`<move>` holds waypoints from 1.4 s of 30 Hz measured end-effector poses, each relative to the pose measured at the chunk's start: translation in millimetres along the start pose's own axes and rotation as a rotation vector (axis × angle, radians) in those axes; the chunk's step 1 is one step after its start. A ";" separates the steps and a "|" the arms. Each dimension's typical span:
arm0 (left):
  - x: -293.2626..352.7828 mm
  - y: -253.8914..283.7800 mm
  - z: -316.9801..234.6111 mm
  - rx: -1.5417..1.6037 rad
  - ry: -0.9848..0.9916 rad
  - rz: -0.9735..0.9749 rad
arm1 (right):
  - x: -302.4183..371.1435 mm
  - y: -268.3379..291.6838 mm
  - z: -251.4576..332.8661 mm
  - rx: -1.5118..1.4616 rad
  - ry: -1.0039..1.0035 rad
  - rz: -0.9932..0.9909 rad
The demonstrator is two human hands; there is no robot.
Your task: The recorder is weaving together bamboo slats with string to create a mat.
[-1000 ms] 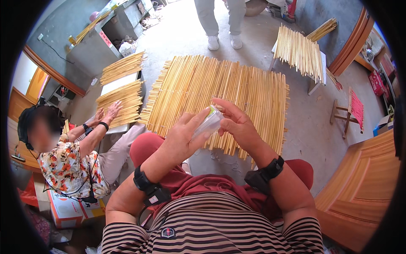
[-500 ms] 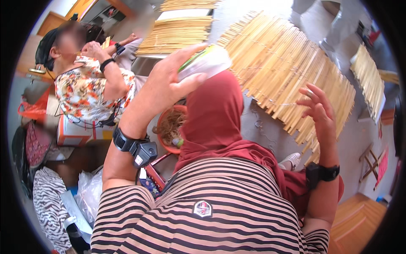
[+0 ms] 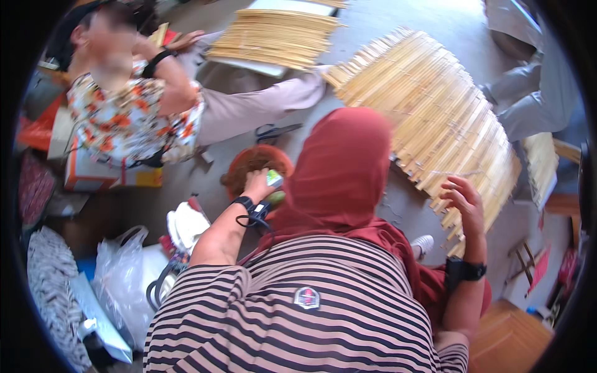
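Observation:
My left hand [image 3: 255, 184] reaches down to an orange-red bowl [image 3: 285, 158], its fingers closed round a small white-and-green pack [image 3: 273, 178]. Brown stringy strands [image 3: 239, 177] lie in the bowl beneath that hand. A rounded green thing [image 3: 274, 198], its kind unclear, sits just below the pack. On the other side, my right hand [image 3: 464, 200] is raised before the lower right end of a large mat of wooden slats [image 3: 429, 105]. Its fingers are loosely bent and apart, with nothing plainly held. A thin pale line runs by the fingertips; I cannot tell whether they touch it.
Another person [image 3: 134, 118] in a flowered top sits at the left, legs stretched toward the mat. Dark-handled scissors [image 3: 277, 132] lie beyond the bowl. A stack of slats [image 3: 273, 37] rests on a white board at the back. Plastic bags [image 3: 121, 273] crowd the lower left.
My left hand has come down from in front of my head to the bowl, still holding the pack. My right hand stays raised, its fingers slightly more bent. The other person's legs now show more.

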State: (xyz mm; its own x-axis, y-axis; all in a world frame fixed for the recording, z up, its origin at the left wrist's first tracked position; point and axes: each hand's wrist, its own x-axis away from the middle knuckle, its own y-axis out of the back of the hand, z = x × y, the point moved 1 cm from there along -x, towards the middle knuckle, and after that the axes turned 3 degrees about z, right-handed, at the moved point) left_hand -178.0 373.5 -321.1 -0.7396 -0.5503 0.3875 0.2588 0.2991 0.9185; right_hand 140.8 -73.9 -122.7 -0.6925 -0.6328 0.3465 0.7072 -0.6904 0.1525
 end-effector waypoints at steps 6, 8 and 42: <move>-25.2 -32.4 48.9 0.072 0.009 0.025 | -18.1 4.3 23.5 -0.125 0.134 -0.181; -32.8 18.7 10.0 0.431 -0.100 0.001 | -10.5 28.8 24.9 -0.154 0.139 -0.359; -27.2 182.7 -351.6 1.288 -0.356 0.339 | 20.4 76.9 36.8 -0.306 0.427 -0.810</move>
State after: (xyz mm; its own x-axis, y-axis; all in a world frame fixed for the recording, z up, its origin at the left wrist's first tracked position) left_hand 107.9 169.1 -136.1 -0.9244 -0.1373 0.3559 -0.1516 0.9884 -0.0124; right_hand 186.3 -127.0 -69.8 -0.9902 0.0436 -0.1330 -0.0343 -0.9969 -0.0711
